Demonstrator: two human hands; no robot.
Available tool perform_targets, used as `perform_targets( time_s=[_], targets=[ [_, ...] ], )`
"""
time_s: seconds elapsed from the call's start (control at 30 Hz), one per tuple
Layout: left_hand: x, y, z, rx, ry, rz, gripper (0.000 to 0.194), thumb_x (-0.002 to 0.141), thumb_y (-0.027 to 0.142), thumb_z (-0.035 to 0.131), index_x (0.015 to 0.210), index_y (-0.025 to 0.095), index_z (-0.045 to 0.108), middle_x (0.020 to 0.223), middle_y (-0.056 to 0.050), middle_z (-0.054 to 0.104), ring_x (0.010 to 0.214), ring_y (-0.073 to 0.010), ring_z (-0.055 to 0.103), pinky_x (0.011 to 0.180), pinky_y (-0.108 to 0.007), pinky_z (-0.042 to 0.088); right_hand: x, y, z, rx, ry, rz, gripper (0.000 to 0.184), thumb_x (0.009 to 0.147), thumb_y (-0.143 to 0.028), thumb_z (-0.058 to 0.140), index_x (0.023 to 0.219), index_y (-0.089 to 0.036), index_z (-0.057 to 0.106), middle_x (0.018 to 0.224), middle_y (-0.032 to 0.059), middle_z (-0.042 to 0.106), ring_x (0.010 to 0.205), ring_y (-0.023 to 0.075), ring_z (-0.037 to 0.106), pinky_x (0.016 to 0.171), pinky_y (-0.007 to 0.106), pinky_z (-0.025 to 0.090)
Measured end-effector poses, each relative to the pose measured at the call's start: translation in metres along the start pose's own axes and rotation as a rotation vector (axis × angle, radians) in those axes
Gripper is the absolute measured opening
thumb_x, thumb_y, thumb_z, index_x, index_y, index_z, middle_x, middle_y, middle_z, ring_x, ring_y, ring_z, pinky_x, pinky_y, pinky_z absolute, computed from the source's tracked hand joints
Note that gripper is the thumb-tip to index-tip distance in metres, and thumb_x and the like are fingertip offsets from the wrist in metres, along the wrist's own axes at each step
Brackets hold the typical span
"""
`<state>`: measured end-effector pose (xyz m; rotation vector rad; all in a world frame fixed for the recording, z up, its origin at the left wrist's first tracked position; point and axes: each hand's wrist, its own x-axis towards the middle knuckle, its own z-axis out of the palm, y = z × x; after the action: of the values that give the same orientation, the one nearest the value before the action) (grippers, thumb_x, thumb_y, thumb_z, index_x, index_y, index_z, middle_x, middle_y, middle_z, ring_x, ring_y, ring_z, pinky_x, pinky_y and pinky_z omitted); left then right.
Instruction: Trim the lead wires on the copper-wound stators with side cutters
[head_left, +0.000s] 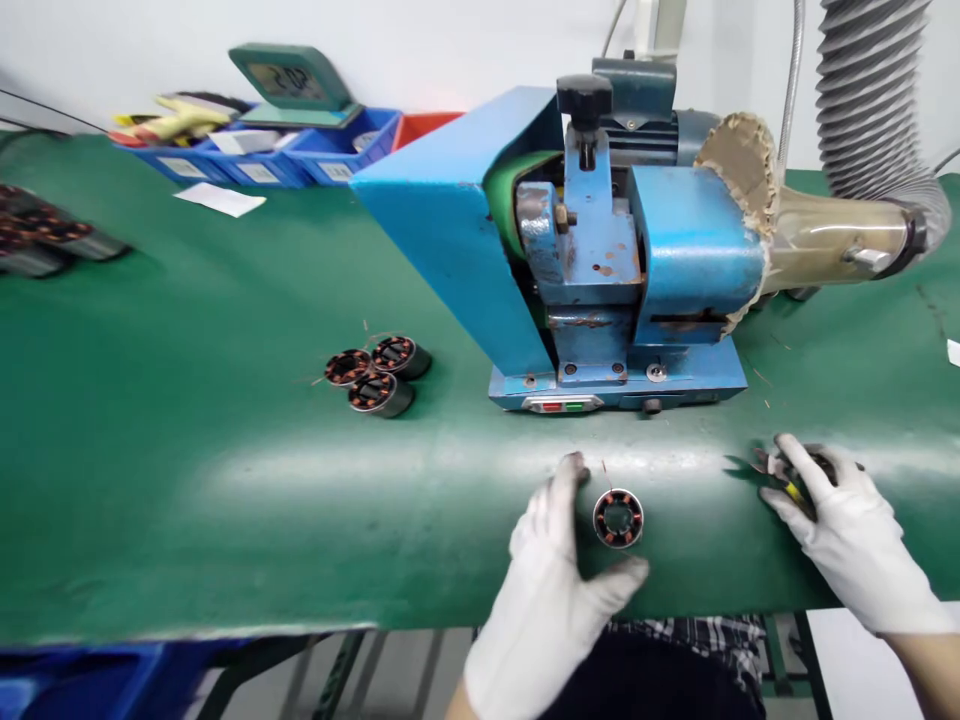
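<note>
Over here a single copper-wound stator (636,520) stands on the green tabletop (187,540), in front of the blue belt-grinding machine (697,240). The gloved left hand (551,580) is spread open beside it, thumb and fingers apart. The right hand (855,535) curves over yellow-marked pliers (793,491); I can't tell whether it grips them. Three more stators (384,396) cluster left of the machine.

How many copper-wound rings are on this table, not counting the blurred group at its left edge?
4: one ring beside the left hand, three rings clustered left of the blue machine. More may be hidden behind the machine.
</note>
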<state>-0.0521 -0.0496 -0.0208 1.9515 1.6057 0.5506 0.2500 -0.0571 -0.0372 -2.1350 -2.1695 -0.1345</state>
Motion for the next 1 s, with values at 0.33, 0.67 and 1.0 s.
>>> perform_targets(
  time_s=[0.33, 0.67, 1.0],
  targets=[
    [0.035, -0.003, 0.001, -0.097, -0.273, 0.110, 0.068, 0.059, 0.021, 0.078, 0.122, 0.025, 0.053, 0.132, -0.010, 0.053, 0.129, -0.0343, 0.037, 0.107, -0.057, 0.026, -0.011, -0.088, -0.005, 0.913, -0.162, -0.076, 0.034, 0.086, -0.021, 0.050, 0.119, -0.025, 0.055, 0.119, 0.0066, 0.061, 0.109, 0.0210, 0.058, 0.097, 0.038, 0.047],
    [0.027, 0.039, 0.010, -1.144, -0.292, -0.346, 0.031, 0.050, 0.008, 0.070, 0.072, 0.021, 0.053, 0.066, 0.005, 0.058, 0.065, -0.0140, 0.056, 0.065, -0.026, 0.049, 0.024, -0.115, -0.057, 1.278, -0.017, -0.458, 0.025, 0.085, -0.014, 0.059, 0.104, -0.027, 0.069, 0.092, 0.0052, 0.068, 0.084, 0.0151, 0.064, 0.077, 0.024, 0.052],
    [0.023, 0.068, -0.002, -1.666, -0.270, -0.825, 0.036, 0.059, 0.042, 0.076, 0.059, 0.019, 0.048, 0.051, 0.005, 0.052, 0.042, -0.0062, 0.050, 0.049, -0.020, 0.046, 0.044, -0.101, -0.071, 2.293, -0.007, 0.466, 0.014, 0.064, -0.031, 0.081, 0.067, -0.021, 0.071, 0.062, -0.0030, 0.064, 0.045, 0.0031, 0.051, 0.043, 0.011, 0.043]
  ],
)
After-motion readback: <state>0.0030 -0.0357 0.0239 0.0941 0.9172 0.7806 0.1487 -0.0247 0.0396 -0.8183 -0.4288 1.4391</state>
